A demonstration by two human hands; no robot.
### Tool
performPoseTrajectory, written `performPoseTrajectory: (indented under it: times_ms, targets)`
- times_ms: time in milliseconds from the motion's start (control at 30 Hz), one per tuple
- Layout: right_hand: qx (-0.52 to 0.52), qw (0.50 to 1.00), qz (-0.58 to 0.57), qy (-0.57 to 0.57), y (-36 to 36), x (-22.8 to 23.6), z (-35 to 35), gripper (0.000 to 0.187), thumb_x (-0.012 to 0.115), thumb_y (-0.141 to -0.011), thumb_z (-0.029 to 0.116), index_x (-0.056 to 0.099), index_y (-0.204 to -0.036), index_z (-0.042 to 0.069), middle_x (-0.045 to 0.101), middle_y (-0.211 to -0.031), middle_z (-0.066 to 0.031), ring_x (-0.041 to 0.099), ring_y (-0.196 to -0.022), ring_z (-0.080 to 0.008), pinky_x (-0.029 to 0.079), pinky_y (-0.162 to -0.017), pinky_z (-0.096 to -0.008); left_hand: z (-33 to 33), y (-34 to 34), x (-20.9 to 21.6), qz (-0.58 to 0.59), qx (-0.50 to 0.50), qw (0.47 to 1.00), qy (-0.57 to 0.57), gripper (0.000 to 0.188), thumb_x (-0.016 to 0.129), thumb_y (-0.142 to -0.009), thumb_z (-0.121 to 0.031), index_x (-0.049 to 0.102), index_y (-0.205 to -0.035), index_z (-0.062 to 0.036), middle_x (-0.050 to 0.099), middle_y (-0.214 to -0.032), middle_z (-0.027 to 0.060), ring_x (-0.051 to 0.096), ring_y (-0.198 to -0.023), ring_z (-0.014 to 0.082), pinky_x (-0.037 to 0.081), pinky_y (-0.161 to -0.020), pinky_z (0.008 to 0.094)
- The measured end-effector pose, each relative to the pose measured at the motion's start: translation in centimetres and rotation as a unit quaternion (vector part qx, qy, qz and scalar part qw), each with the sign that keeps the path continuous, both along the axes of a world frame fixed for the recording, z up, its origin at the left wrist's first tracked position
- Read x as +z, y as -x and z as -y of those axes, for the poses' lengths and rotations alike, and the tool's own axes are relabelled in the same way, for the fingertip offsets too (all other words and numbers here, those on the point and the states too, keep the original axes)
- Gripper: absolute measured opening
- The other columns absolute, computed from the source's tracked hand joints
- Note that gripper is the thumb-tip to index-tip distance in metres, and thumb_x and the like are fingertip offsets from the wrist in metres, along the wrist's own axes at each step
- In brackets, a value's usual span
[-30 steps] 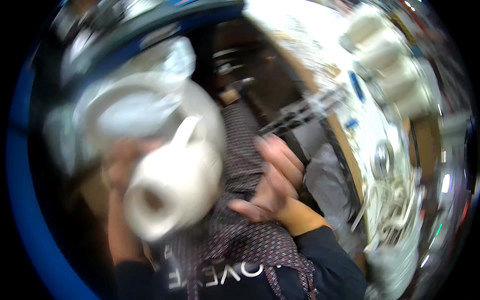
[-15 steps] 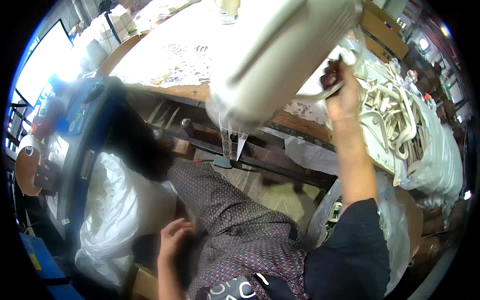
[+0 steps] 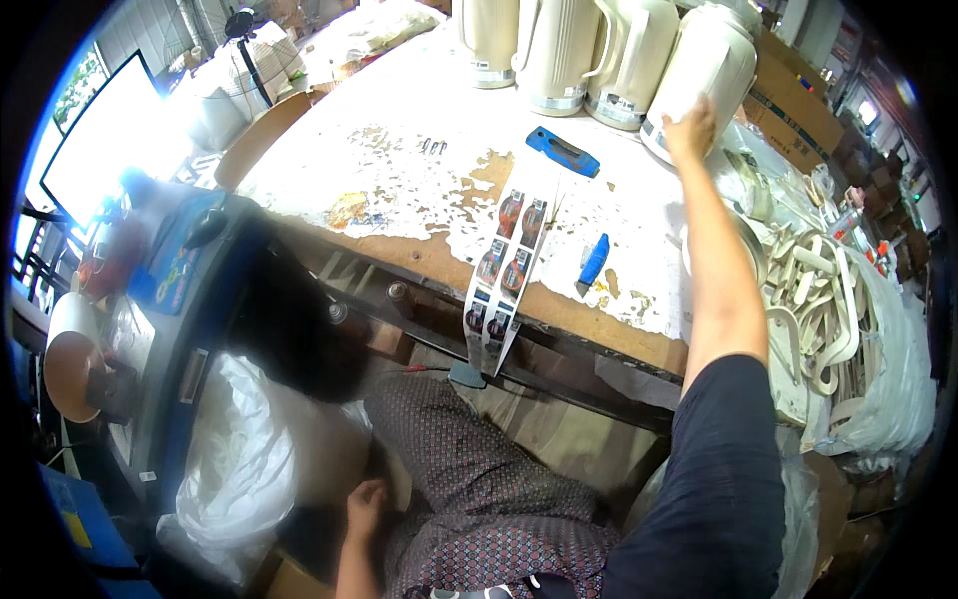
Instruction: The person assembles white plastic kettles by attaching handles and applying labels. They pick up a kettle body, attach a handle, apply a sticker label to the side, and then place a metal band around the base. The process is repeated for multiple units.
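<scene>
Cream jug (image 3: 711, 65), rightmost in a row of four, stands near the right edge of the table (image 3: 409, 120). Right hand (image 3: 693, 132): fingers partly spread, laid against the jug's lower side. Left hand (image 3: 367, 507): fingers curled, beside the thigh; how tightly they close cannot be told. Sticker strip (image 3: 513, 268) hangs over the table's near edge, left of a small blue tool (image 3: 596, 260).

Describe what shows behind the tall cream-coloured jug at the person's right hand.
Past the right edge of the tall cream-coloured jug, part of a brown cardboard box shows. Whatever lies directly behind the jug's body is covered.
</scene>
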State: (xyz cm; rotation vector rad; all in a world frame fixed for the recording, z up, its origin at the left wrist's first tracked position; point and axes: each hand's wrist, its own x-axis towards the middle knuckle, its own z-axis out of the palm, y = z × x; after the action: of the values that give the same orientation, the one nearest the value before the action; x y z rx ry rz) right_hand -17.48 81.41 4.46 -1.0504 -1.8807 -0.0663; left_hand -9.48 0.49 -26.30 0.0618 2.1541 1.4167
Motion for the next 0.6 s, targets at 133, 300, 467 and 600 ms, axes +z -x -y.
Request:
performPoseTrajectory:
  times_ms: [133,300,467,600]
  targets:
    - [0.444,0.869,0.089,0.2,1.9,-4.6,14.6,0.056,0.086,-0.066,0.041,0.068,-0.112,0.013,0.064,-0.116,-0.0069,0.054,-0.114,-0.0274,0.044,-0.1,-0.0392,0.1,-1.3,-0.4,-0.002,-0.056,0.998,0.041,0.017,0.058,-0.094,-0.001,0.063,-0.108,0.0058,0.068,-0.093,0.0073,0.063,-0.081,0.0128,0.052,-0.075,0.0266]
    - [0.404,0.864,0.206,0.219,2.0,-8.6,18.7,0.05,0.087,-0.066,0.038,0.074,-0.106,0.01,0.068,-0.096,-0.0067,0.06,-0.094,-0.0192,0.049,-0.086,-0.034,0.3,-1.0,-0.8,0.044,-0.087,0.995,0.016,0.018,0.059,-0.093,-0.002,0.063,-0.109,0.0052,0.068,-0.092,0.0072,0.063,-0.081,0.0133,0.052,-0.075,0.0267]
    - [0.425,0.8,0.171,0.387,4.5,-8.3,14.9,0.043,0.085,-0.068,0.021,0.072,-0.104,0.003,0.072,-0.087,-0.0094,0.067,-0.074,-0.0168,0.052,-0.07,-0.0284,-3.0,0.5,2.1,0.11,-0.039,0.993,-0.014,0.02,0.061,-0.092,-0.003,0.063,-0.111,0.0048,0.067,-0.091,0.0071,0.062,-0.079,0.0128,0.052,-0.073,0.0264]
    - [0.402,0.829,0.169,0.35,5.2,-8.1,16.7,0.037,0.081,-0.071,0.021,0.072,-0.101,0.002,0.07,-0.087,-0.0118,0.066,-0.077,-0.0189,0.052,-0.072,-0.032,-2.3,0.5,2.8,0.059,-0.035,0.998,0.001,0.03,0.063,-0.09,-0.014,0.064,-0.115,0.0024,0.069,-0.098,0.0106,0.063,-0.089,0.0169,0.05,-0.08,0.0297]
